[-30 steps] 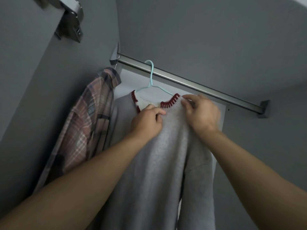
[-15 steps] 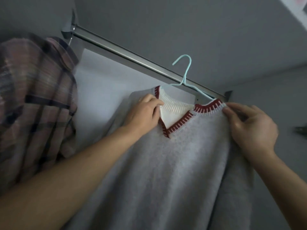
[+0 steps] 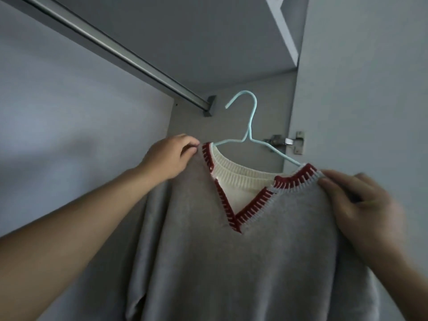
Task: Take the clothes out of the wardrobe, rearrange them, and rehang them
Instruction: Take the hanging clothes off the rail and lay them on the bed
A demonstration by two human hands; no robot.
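Lifted off the rail (image 3: 120, 54) since earlier, the hanger (image 3: 249, 135) is held clear; the grey sweater (image 3: 231, 262) is pinched at both shoulders by left hand (image 3: 169, 158) and right hand (image 3: 368, 209).

A metal wardrobe rail (image 3: 120, 54) runs from upper left down to a bracket (image 3: 209, 105) on the far wall. The pale blue hanger (image 3: 249, 126) is off it, its hook just right of the bracket.

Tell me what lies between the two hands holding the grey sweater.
In the head view, between the left hand and right hand runs the grey sweater's red-trimmed V-neck collar, its cream ribbed inner collar, and the light blue hanger above it.
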